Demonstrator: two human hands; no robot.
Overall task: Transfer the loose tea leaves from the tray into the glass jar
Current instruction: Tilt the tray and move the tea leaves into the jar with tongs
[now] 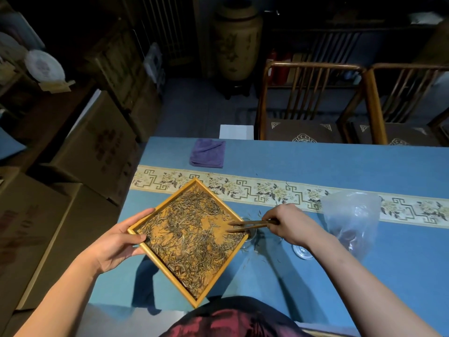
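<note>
A square wooden tray [163, 265] is held above the blue table, turned like a diamond, with my left hand [121, 242] gripping its left corner. Loose tea leaves [192, 237] cover most of its floor. My right hand [290, 224] holds wooden tongs [250, 226], whose tips lie over the tray's right corner among the leaves. The glass jar [250, 235] stands on the table under that corner, mostly hidden by the tray and tongs. A few leaves lie scattered on the cloth around the jar.
A clear plastic bag [352, 220] stands to the right, with a glass lid [302, 251] lying by its base. A folded purple cloth [207, 153] lies at the far edge. Two wooden chairs [313, 103] stand behind the table, cardboard boxes [97, 147] to the left.
</note>
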